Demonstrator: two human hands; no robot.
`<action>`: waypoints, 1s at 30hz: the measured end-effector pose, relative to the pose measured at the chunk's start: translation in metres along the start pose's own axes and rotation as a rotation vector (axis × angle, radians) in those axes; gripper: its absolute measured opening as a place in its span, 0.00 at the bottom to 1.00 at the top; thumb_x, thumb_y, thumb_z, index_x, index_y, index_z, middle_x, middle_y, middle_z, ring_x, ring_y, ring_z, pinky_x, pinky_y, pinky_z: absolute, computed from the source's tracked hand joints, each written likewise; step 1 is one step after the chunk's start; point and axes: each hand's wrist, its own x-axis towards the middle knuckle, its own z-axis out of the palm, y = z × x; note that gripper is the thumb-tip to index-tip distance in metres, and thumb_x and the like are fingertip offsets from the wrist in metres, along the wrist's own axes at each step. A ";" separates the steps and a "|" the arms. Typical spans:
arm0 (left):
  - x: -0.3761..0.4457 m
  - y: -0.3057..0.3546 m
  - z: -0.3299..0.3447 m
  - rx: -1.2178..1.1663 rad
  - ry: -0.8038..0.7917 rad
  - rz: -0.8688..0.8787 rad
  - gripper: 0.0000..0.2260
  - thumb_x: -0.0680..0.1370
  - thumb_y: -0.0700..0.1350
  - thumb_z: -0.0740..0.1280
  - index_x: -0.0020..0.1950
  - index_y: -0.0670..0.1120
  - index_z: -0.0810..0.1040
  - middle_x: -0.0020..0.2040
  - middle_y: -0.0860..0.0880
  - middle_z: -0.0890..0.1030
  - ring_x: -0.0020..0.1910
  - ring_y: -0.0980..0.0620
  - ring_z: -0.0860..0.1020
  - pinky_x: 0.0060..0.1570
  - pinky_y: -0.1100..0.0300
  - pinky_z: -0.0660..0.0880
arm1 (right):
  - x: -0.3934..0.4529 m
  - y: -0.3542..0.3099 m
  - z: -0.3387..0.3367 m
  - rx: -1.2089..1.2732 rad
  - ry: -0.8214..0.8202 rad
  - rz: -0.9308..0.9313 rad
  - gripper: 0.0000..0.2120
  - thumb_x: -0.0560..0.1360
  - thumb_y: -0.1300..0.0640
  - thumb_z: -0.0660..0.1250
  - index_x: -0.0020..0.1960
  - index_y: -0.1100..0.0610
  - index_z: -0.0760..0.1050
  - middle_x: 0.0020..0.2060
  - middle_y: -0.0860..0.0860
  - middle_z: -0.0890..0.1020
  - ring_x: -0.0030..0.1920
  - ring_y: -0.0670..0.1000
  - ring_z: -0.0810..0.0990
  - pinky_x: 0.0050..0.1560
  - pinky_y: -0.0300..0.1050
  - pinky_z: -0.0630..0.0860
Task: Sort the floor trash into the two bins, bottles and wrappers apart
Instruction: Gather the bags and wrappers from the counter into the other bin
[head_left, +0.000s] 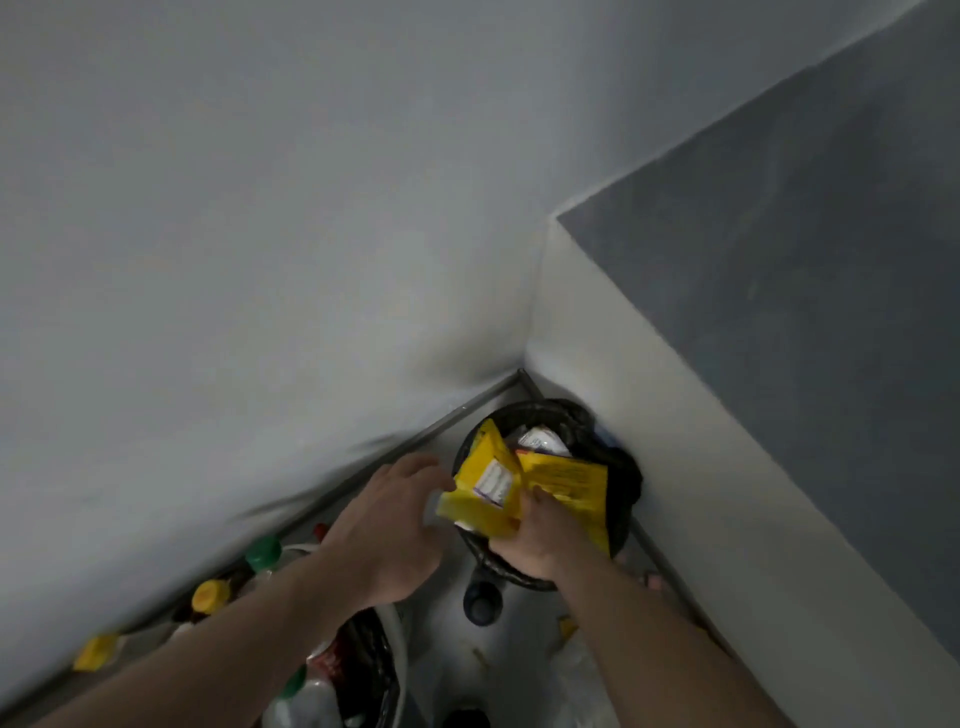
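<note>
Bin (621, 457) in pale wall (260, 260) corner

White walls (234, 234) meet at corner; grey panel (805, 312) right.

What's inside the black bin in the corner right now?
In the black bin a white crumpled wrapper shows. The yellow wrappers, held over it by both hands, cover the rest.

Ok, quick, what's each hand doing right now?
Left hand: fingers at the yellow wrapper's edge; its grip cannot be told.
Right hand: holding yellow wrappers over the black-lined bin.
</note>
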 end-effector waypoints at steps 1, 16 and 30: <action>-0.012 0.007 -0.005 -0.008 0.000 -0.023 0.21 0.75 0.48 0.67 0.69 0.58 0.72 0.74 0.58 0.64 0.74 0.53 0.64 0.71 0.56 0.65 | -0.021 0.000 -0.009 -0.017 -0.009 -0.023 0.50 0.67 0.33 0.66 0.81 0.53 0.52 0.79 0.55 0.60 0.77 0.59 0.60 0.75 0.53 0.61; -0.338 0.224 -0.086 -0.103 0.091 -0.211 0.23 0.71 0.47 0.64 0.67 0.52 0.77 0.71 0.51 0.71 0.69 0.44 0.71 0.68 0.50 0.67 | -0.474 0.059 -0.154 -0.064 0.098 -0.273 0.34 0.74 0.49 0.63 0.78 0.51 0.59 0.79 0.50 0.58 0.80 0.53 0.55 0.76 0.53 0.59; -0.517 0.360 -0.048 -0.105 0.067 -0.047 0.28 0.75 0.47 0.68 0.75 0.54 0.68 0.79 0.50 0.60 0.75 0.47 0.64 0.73 0.53 0.63 | -0.719 0.173 -0.151 0.169 0.365 -0.042 0.34 0.76 0.51 0.66 0.79 0.52 0.60 0.80 0.52 0.57 0.79 0.52 0.57 0.77 0.45 0.58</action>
